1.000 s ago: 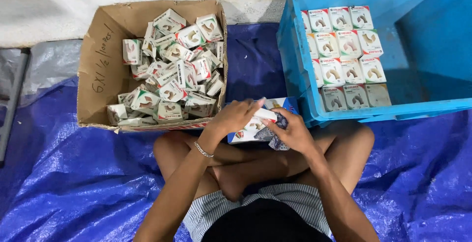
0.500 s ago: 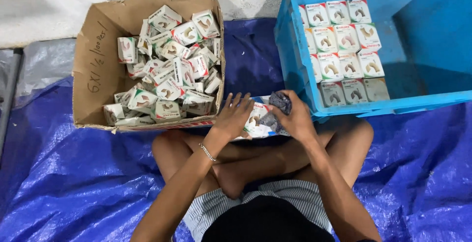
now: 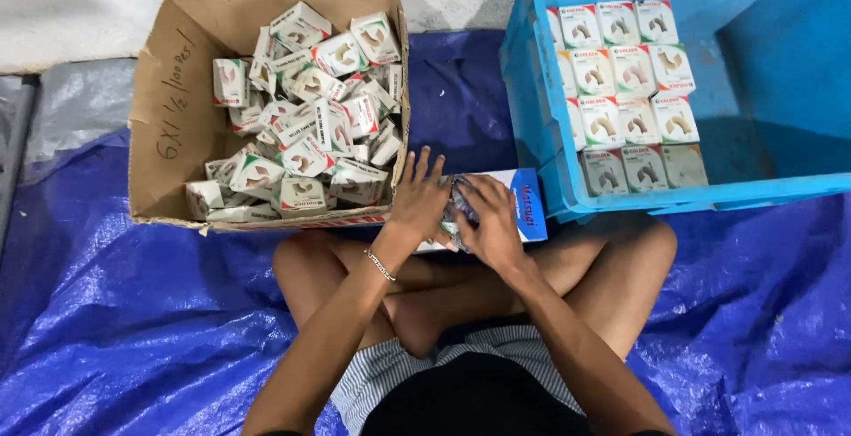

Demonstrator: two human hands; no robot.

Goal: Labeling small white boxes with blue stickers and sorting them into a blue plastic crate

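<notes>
Crinkled blue tarp on floor, pale concrete beyond

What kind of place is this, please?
Probably an informal packing or sorting spot on a floor. A blue tarp is the work surface; a cardboard box holds loose small cartons, and a blue plastic crate holds the same cartons in neat rows.

A person seen from above, bare-armed and bare-legged. The left hand and right hand are both bare — no gloves, no rings visible. A thin silver chain bracelet circles the left wrist. They wear shorts in fine grey-and-white stripes, and a dark top shows at the near edge — its sleeves cannot be seen.
</notes>
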